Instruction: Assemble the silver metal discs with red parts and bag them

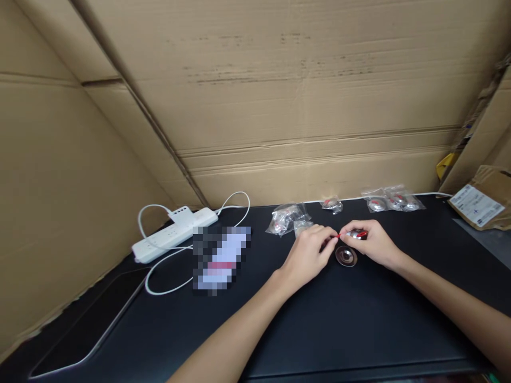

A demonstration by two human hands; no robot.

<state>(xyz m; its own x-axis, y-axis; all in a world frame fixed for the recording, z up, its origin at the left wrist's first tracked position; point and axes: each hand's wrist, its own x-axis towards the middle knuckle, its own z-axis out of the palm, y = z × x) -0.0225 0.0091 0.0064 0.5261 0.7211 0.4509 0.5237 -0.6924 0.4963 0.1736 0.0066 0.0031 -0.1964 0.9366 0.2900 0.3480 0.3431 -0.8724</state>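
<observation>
A person's two bare hands meet above a black surface, slightly right of the middle of the scene, over a small piece of shiny metalwork. The right hand has its fingers clamped on a silver domed piece marked with red. The thumb and forefinger of the left hand are pinched together on a red strip that shows between the two hands. Just nearer, below the fingers, a round silver disc lies on the surface.

Clear plastic packets line the far side: a cluster beyond the left hand, a single packet to its right, and a group of packets holding silver and red pieces farther right. At left stand a white power strip and a looping white cable, near a pixelated object. A labelled cardboard box sits at far right; cardboard walls rise behind.
</observation>
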